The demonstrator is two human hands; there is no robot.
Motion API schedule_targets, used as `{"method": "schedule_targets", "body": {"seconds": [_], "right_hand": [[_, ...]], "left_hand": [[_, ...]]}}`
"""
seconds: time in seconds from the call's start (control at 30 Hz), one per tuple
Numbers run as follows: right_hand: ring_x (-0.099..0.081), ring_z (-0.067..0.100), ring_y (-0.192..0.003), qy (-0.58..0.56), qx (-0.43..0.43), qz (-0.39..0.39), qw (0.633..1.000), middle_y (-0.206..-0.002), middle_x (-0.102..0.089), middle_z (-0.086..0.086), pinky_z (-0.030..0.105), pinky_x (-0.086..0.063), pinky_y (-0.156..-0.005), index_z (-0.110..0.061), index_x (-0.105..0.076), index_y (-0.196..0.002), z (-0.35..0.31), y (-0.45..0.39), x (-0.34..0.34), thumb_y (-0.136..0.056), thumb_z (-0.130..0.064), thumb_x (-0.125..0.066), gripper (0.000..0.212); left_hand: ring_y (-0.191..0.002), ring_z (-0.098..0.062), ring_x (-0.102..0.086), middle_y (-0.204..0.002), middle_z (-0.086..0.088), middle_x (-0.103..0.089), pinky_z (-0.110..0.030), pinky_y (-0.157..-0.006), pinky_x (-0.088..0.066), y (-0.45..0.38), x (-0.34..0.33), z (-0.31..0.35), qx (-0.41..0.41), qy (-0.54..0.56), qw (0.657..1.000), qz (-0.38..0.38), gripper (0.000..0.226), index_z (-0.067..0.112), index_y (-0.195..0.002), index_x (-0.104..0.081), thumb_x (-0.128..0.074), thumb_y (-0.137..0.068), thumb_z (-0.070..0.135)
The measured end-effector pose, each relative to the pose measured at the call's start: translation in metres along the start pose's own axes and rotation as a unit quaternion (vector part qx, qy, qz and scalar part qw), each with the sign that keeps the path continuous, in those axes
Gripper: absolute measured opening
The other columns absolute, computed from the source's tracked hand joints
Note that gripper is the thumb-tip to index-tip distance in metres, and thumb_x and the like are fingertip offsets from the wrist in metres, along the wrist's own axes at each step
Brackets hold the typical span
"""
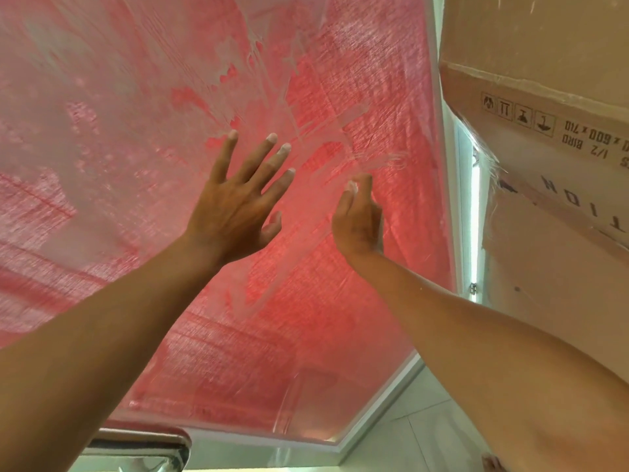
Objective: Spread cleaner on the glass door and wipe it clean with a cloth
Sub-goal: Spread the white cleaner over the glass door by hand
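Glass door: the glass door [340,318] fills most of my view, a flat pane with a pink-red woven sheet showing through it, framed by a pale metal edge along the right and bottom.
Cleaner: a whitish film of cleaner [143,107] lies smeared over the upper and left part of the pane, with finger-drawn streaks near the middle; the lower right looks barer to me.
Handling: I judge the pane stiff, heavy and fixed in its frame, so it is nothing I lift. Wet with cleaner it is probably slippery, and being glass it wants flat, even pressure, not a knock.
Where to touch: I would work on the open face with flat palms and keep off the frame edge.
Left hand: my left hand [235,206] is spread wide, fingers straight, whitened fingertips [232,134] on or just at the glass; it holds nothing.
Right hand: my right hand [357,223] is seen edge-on, fingers loosely bent toward the pane, grasping nothing I can see.
Cloth: none in view, so I take the wiping step as not yet begun.
Surroundings: a cardboard box [544,165] stands just right of the frame, and a shiny metal handle [136,447] sits at the bottom edge.
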State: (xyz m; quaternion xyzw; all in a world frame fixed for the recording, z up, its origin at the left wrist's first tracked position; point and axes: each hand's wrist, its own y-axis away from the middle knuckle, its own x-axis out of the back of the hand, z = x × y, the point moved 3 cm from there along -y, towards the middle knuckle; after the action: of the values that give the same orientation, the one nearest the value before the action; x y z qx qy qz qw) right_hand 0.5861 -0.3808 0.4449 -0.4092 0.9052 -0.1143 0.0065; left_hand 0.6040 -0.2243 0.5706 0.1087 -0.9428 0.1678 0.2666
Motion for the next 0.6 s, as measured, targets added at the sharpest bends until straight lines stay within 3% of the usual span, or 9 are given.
{"method": "schedule_targets", "body": {"seconds": [0.13,0.33,0.5,0.6], "right_hand": [[-0.061,0.044,-0.075,0.01,-0.038,-0.022,0.999,-0.08,-0.059,0.017,0.04,-0.034,-0.06,-0.01,-0.045,-0.125,0.013,0.013,-0.005,-0.11,-0.022,-0.034,0.022],[-0.066,0.045,-0.106,-0.001,-0.083,-0.007,0.997,-0.123,-0.068,0.025,0.041,-0.046,-0.074,-0.011,-0.043,-0.138,0.033,0.01,0.006,-0.111,-0.022,-0.034,0.031],[-0.067,0.043,-0.102,-0.004,-0.046,-0.083,0.995,-0.119,-0.069,0.024,0.029,-0.033,-0.068,-0.012,-0.043,-0.139,0.035,0.038,-0.004,-0.11,-0.022,-0.035,0.031],[-0.066,0.048,-0.098,0.006,0.006,-0.124,0.992,-0.112,-0.071,0.027,0.038,-0.033,-0.065,-0.007,-0.048,-0.136,0.03,0.058,-0.016,-0.11,-0.018,-0.039,0.029]], "left_hand": [[-0.157,-0.036,-0.022,-0.165,-0.019,-0.034,-0.067,-0.125,-0.003,-0.001,0.002,0.0,0.0,0.003,1.0,-0.003,0.061,0.006,-0.146,-0.053,-0.062,-0.094,0.036],[-0.158,-0.037,-0.021,-0.165,-0.021,-0.033,-0.071,-0.123,-0.006,0.006,0.003,0.005,-0.01,0.016,1.0,-0.017,0.061,0.006,-0.146,-0.053,-0.064,-0.093,0.034],[-0.156,-0.037,-0.025,-0.164,-0.021,-0.035,-0.07,-0.124,-0.007,0.046,-0.002,0.032,-0.062,0.036,0.996,-0.043,0.063,0.006,-0.145,-0.055,-0.068,-0.089,0.03],[-0.156,-0.037,-0.026,-0.164,-0.021,-0.036,-0.07,-0.124,-0.007,0.065,-0.005,0.039,-0.057,0.034,0.996,-0.06,0.063,0.006,-0.145,-0.055,-0.07,-0.087,0.028]]}}
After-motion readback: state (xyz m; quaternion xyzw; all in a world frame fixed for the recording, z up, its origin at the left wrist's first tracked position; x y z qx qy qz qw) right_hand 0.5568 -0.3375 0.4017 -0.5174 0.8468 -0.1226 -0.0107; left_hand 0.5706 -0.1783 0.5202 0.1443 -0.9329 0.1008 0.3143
